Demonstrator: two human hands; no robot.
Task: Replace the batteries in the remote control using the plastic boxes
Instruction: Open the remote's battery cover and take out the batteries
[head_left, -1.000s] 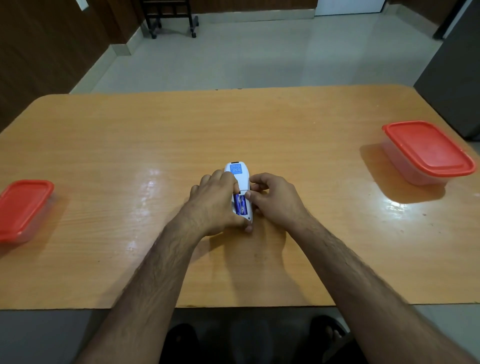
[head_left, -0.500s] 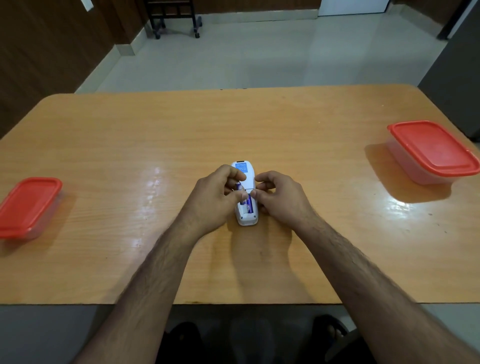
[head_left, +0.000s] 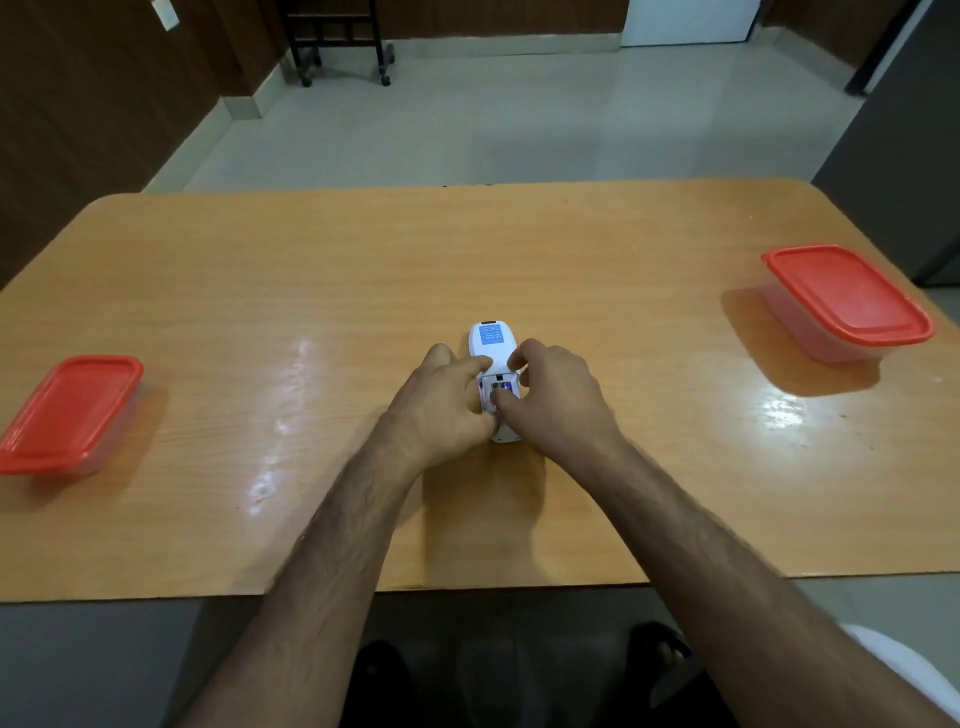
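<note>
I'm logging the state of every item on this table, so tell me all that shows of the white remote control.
The remote control is a white, plastic-looking oblong lying flat, back side up, near the middle of the wooden table, pointing away from the person. A blue printed label sits near its far end. Its battery bay is open, with something blue-purple inside. The left hand grips its left side, and the right hand holds the right side with its thumb pressing into the bay. Its near end is mostly hidden by the hands.
</note>
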